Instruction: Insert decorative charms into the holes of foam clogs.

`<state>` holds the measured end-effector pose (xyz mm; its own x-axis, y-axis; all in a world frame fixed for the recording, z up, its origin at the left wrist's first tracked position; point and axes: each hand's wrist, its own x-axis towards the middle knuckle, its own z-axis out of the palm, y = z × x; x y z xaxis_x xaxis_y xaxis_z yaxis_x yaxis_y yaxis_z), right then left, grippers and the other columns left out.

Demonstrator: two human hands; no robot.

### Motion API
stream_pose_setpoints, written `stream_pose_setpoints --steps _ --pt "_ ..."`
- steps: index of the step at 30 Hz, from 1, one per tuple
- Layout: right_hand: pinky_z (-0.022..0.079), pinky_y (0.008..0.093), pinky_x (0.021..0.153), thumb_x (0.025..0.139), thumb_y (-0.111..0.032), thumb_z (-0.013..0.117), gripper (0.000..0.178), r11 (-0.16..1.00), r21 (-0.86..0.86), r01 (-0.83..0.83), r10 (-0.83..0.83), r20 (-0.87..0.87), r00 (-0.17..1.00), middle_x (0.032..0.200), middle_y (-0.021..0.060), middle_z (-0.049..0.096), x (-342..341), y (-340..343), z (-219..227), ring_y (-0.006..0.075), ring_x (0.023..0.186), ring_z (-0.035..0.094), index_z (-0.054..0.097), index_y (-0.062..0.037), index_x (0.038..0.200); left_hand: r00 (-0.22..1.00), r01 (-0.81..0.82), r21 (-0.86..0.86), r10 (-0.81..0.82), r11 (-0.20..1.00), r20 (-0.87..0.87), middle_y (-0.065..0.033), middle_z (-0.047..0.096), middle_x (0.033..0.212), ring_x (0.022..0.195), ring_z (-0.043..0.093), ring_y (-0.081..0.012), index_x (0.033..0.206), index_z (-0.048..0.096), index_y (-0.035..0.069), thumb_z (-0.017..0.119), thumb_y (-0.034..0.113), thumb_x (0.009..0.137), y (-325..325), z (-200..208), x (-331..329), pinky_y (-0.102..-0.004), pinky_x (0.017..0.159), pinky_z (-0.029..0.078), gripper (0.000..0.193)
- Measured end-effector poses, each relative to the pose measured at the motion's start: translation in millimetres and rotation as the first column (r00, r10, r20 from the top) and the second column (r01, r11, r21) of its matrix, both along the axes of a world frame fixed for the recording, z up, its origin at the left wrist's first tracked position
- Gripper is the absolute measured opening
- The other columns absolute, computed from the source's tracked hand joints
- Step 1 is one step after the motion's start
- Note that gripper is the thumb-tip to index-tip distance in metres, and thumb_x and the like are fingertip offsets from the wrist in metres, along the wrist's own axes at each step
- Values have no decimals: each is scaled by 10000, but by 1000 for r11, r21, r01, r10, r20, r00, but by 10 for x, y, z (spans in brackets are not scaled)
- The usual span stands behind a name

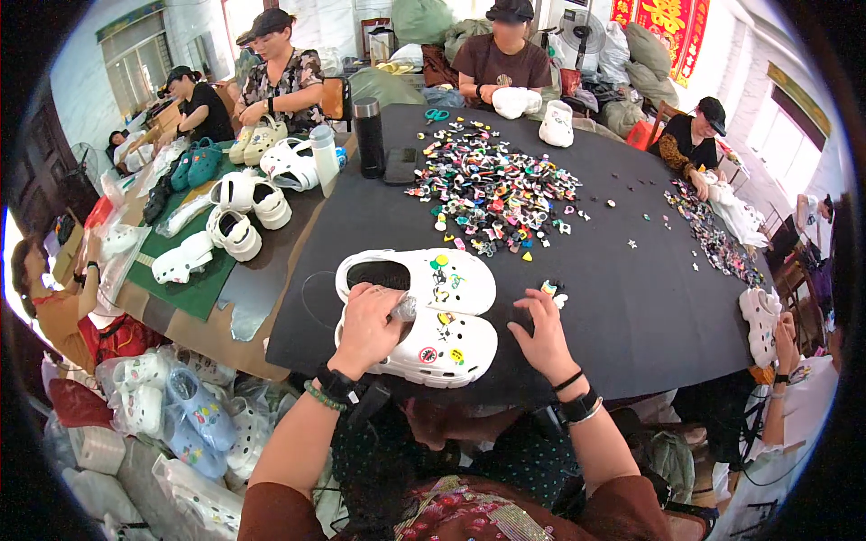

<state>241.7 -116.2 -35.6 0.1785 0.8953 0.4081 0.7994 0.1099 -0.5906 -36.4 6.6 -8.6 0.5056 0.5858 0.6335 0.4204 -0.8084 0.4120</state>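
A pair of white clogs lies side by side on the dark table, toes to the right. Small colourful charms are fixed on both the far clog [460, 279] and the near clog [460, 347]. My left hand [370, 329] is closed over the opening of the near clog, gripping it. By its fingertips is a shiny greyish piece [404, 308] whose kind I cannot make out. To the right of the toes, my right hand [543, 332] hovers with fingers apart, holding nothing. Just beyond its fingertips lie a few small charms [555, 294].
A large heap of charms [496, 185] covers the table's middle; another pile [713, 234] lies right. A black bottle [368, 137] and dark phone-like slab [400, 167] stand behind left. Teal scissors [437, 115] lie far. Co-workers sit around; more clogs [234, 233] fill the left table.
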Motion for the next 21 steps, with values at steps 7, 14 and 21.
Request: stream_pose_setpoints --steps 7,14,21 --pt "394 465 1004 810 -76 687 256 993 42 107 -113 211 971 1261 154 516 -95 -136 -257 356 1200 470 607 -36 1050 996 -23 0 23 1000 -84 -143 679 950 942 617 -338 992 659 23 631 35 722 8 -39 -31 -432 916 448 272" --pt "391 461 1001 830 -74 657 196 990 57 127 -135 188 973 1197 128 563 -63 -164 -276 332 1196 479 622 -38 1020 925 36 -163 -95 986 -367 -167 621 992 978 576 -367 1080 606 -5 633 60 729 116 234 -49 -431 866 465 358" --pt "396 461 979 819 -82 654 197 990 129 60 -84 192 978 1154 147 581 -223 -93 -166 353 1132 517 617 -33 1006 911 108 -71 -127 992 -391 -159 608 915 911 588 -363 1001 620 17 644 113 730 321 203 -227 -440 805 481 288"
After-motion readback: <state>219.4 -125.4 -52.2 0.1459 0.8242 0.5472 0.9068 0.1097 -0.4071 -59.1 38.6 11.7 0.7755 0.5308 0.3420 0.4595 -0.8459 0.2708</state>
